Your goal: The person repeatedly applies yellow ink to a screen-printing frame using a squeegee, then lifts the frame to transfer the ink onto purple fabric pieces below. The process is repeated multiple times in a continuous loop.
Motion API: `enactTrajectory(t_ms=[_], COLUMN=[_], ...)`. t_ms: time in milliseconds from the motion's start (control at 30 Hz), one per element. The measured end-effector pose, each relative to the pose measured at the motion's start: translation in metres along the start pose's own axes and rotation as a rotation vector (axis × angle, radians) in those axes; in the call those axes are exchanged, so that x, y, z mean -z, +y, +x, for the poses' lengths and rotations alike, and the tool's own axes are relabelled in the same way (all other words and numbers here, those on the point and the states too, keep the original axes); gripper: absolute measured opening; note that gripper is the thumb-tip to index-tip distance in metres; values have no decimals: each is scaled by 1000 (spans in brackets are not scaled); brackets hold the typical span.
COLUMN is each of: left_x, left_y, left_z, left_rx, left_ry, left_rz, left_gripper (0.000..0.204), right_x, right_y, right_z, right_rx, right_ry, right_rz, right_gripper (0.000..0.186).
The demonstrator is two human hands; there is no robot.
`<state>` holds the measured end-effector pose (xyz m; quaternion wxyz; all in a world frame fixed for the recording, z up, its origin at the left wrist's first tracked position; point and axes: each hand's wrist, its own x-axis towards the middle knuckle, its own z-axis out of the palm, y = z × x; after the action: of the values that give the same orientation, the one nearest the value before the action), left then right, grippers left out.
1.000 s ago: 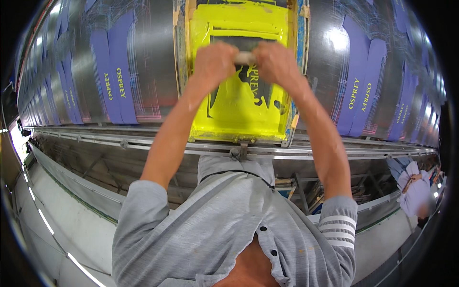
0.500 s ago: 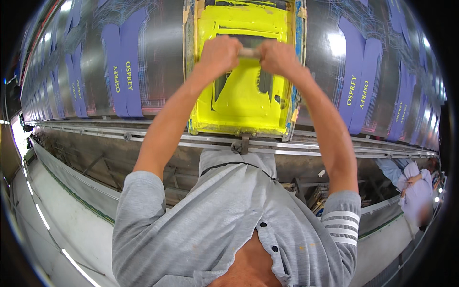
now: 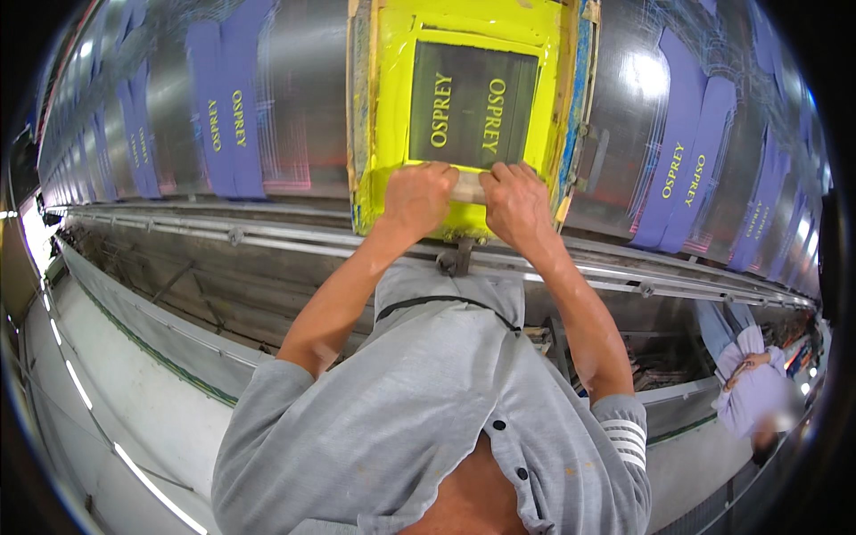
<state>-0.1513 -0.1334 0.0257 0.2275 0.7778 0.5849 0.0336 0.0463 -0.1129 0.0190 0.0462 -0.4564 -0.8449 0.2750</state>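
My left hand (image 3: 419,198) and my right hand (image 3: 519,203) are both closed round the pale wooden handle of a squeegee (image 3: 467,185). The squeegee stands at the near end of a printing screen (image 3: 363,116), its blade hidden from me. Bright yellow ink (image 3: 546,116) coats the screen's margins and gathers round the squeegee. Beyond my hands, the dark mesh window (image 3: 473,102) is wiped clean of thick ink and shows two upright lines of yellow lettering.
On the long shiny table (image 3: 308,107), purple fabric pieces (image 3: 209,107) with yellow print lie to both sides of the screen. A metal rail (image 3: 294,241) runs along the near edge. Another person (image 3: 753,379) stands at the far right with hands together.
Both hands have drawn the squeegee from the screen's middle to its near end. The yellow ink that covered the window has been swept toward me, baring the mesh and lettering.
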Motion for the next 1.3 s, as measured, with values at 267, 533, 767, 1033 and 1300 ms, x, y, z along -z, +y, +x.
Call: enactTrajectory(t_ms=[267,533,767,1033,1300], left_x=[-39,-58,10,63,66], left_y=[0,10,-125,-194,-220], left_z=[0,17,-22,-78,-106], left_rx=[-18,-24,-110,26,18], left_ry=[60,-50,15,97,48], left_rz=[35,-17,-150,-35,-7], left_gripper=[18,21,30,36,37], right_x=[17,-30,-32,-78,-96], right_y=[117,226,68,-23,-28], right_z=[4,-3,57,135,162], right_rx=[-227,-786,-677,-770,-817], right_ry=[683,696,1039,880,854], right_rz=[-150,762,372,696,713], right_gripper=[59,30,25,30,33])
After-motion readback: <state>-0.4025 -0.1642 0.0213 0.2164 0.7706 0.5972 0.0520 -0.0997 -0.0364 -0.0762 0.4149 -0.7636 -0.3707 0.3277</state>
